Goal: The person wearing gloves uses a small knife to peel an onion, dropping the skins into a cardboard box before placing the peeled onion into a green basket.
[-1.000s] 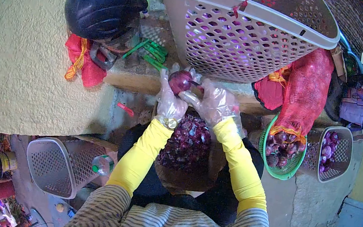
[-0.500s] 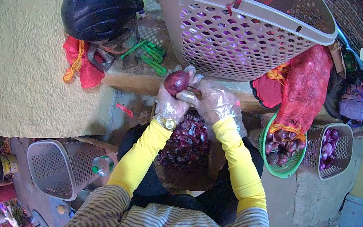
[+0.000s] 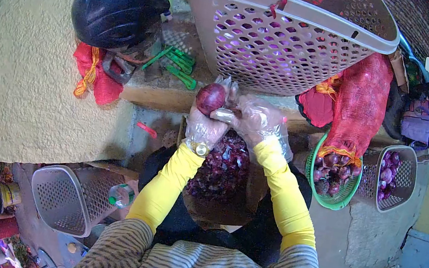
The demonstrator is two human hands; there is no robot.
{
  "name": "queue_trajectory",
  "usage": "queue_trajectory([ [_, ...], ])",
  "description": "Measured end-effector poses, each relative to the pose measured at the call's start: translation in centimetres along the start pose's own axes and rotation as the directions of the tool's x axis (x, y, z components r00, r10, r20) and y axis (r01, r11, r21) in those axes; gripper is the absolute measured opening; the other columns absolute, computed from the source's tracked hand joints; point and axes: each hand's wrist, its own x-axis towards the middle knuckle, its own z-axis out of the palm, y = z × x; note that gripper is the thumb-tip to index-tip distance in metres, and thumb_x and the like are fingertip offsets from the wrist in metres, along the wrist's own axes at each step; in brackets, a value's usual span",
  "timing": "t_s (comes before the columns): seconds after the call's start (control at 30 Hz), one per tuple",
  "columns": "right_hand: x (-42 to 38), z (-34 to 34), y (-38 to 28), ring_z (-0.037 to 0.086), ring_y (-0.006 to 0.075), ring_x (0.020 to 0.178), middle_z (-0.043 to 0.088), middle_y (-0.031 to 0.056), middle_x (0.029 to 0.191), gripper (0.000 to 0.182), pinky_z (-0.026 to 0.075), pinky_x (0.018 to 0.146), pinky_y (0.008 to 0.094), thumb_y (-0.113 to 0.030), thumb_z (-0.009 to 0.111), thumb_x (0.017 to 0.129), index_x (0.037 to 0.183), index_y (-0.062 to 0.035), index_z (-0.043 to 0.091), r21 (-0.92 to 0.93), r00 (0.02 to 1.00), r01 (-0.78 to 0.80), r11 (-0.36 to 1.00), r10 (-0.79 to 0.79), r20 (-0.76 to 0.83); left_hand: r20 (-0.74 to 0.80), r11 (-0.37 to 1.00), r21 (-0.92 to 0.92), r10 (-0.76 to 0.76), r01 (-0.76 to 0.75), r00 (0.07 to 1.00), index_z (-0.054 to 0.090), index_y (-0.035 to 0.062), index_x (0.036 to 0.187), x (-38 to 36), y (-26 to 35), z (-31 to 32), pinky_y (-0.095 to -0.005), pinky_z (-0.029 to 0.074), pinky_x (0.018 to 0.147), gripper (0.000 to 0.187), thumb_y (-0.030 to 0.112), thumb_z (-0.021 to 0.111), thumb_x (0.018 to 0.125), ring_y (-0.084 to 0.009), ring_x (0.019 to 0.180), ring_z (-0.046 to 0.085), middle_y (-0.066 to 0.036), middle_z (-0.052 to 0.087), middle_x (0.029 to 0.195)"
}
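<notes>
My left hand (image 3: pixel 204 129), in a clear plastic glove, is closed around a red onion (image 3: pixel 210 98) and holds it up. Close beside it, my gloved right hand (image 3: pixel 259 121) grips a small knife (image 3: pixel 223 115) whose short shiny blade lies against the lower right of the onion. Most of the knife's handle is hidden in the fingers. Beneath both hands, between my knees, a heap of dark red onion skins (image 3: pixel 222 164) fills a brown container (image 3: pixel 257 188).
Ahead stands a tall perforated basket (image 3: pixel 271 59) of onions. On the right are a red mesh sack (image 3: pixel 362 101), a green basket (image 3: pixel 350 197) and a smaller onion basket (image 3: pixel 413 185). At left are a black helmet (image 3: pixel 113 8), green-handled tools (image 3: pixel 181 61) and another basket (image 3: pixel 55 198).
The onion has turned slightly in my left hand and shifted a little right. My right hand and the blade have moved slightly with it.
</notes>
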Motion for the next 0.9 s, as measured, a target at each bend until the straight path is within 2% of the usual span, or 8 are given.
queue_trajectory([
  [0.2,0.1,-1.2,-0.5,0.069,0.0338,0.082,0.070,0.0140,0.086,0.054,0.053,0.071,0.0454,-0.062,0.067,0.083,0.095,-0.0093,0.071,0.095,1.000,-0.019,0.995,0.020,-0.011,0.096,0.999,-0.030,-0.030,0.033,0.995,0.049,-0.0003,0.141,-0.3,-0.1,0.0,-0.0486,0.042,0.113,0.045,0.019,0.043,0.101,-0.0329,0.130,0.055,-0.018,0.060,0.138],
  [0.4,0.2,-0.3,-0.2,0.070,0.0336,0.080,0.070,0.0139,0.084,0.054,0.053,0.071,0.0464,-0.063,0.070,0.081,0.093,-0.0098,0.073,0.130,0.998,-0.064,0.989,0.063,0.017,0.084,0.972,0.204,0.101,-0.116,0.991,0.050,0.0012,0.141,-0.3,-0.2,0.2,-0.0493,0.041,0.114,0.045,0.019,0.042,0.101,-0.0328,0.130,0.055,-0.018,0.058,0.139],
  [0.47,0.4,-1.6,-0.7,0.070,0.0334,0.080,0.070,0.0140,0.084,0.054,0.053,0.071,0.0466,-0.063,0.072,0.080,0.094,-0.0103,0.073,0.092,0.991,-0.108,0.990,0.100,0.088,-0.046,0.987,0.090,0.137,-0.133,0.989,0.050,0.0020,0.141,0.1,0.5,0.0,-0.0509,0.042,0.113,0.045,0.022,0.041,0.102,-0.0335,0.130,0.055,-0.018,0.057,0.141],
  [0.53,0.5,-1.9,-0.9,0.070,0.0331,0.080,0.070,0.0142,0.085,0.054,0.053,0.071,0.0467,-0.063,0.073,0.079,0.094,-0.0109,0.074,0.052,0.978,-0.146,0.988,0.136,0.157,-0.063,0.982,0.122,0.156,-0.148,0.986,0.051,0.0018,0.138,0.0,1.0,0.1,-0.0493,0.044,0.111,0.046,0.028,0.045,0.102,-0.0343,0.129,0.055,-0.019,0.057,0.139],
  [0.6,0.6,-1.5,-0.4,0.070,0.0329,0.079,0.071,0.0141,0.085,0.058,0.054,0.070,0.0456,-0.065,0.077,0.073,0.093,-0.0113,0.074,0.246,0.989,-0.123,0.961,0.100,0.105,-0.078,0.975,0.152,0.177,-0.163,0.981,0.052,0.0016,0.136,-0.2,1.3,0.4,-0.0477,0.046,0.110,0.048,0.035,0.048,0.102,-0.0351,0.129,0.055,-0.021,0.058,0.138],
  [0.67,0.6,-1.1,-0.2,0.070,0.0330,0.079,0.071,0.0137,0.085,0.059,0.054,0.070,0.0453,-0.066,0.079,0.071,0.093,-0.0117,0.074,0.250,0.984,-0.156,0.956,0.128,0.124,-0.120,0.945,0.325,0.073,-0.030,0.990,0.053,0.0018,0.134,-0.7,1.4,1.7,-0.0476,0.048,0.107,0.052,0.043,0.047,0.103,-0.0373,0.124,0.058,-0.022,0.058,0.136],
  [0.77,0.8,-0.9,0.0,0.071,0.0332,0.078,0.071,0.0130,0.084,0.061,0.055,0.070,0.0448,-0.067,0.082,0.066,0.093,-0.0119,0.074,0.285,0.984,-0.167,0.944,0.142,0.106,-0.053,0.932,0.348,-0.091,0.104,0.994,0.050,0.0038,0.139,-1.0,2.0,0.9,-0.0522,0.048,0.108,0.047,0.036,0.037,0.108,-0.0349,0.125,0.059,-0.017,0.057,0.141],
  [0.9,0.7,-0.1,0.5,0.070,0.0335,0.076,0.072,0.0129,0.085,0.063,0.055,0.071,0.0444,-0.068,0.081,0.066,0.093,-0.0120,0.073,0.346,0.996,-0.084,0.934,0.073,0.047,-0.049,0.951,0.265,-0.154,0.162,0.987,0.050,0.0044,0.138,-2.1,0.4,2.2,-0.0489,0.049,0.106,0.048,0.040,0.041,0.107,-0.0322,0.123,0.060,-0.017,0.059,0.137],
])
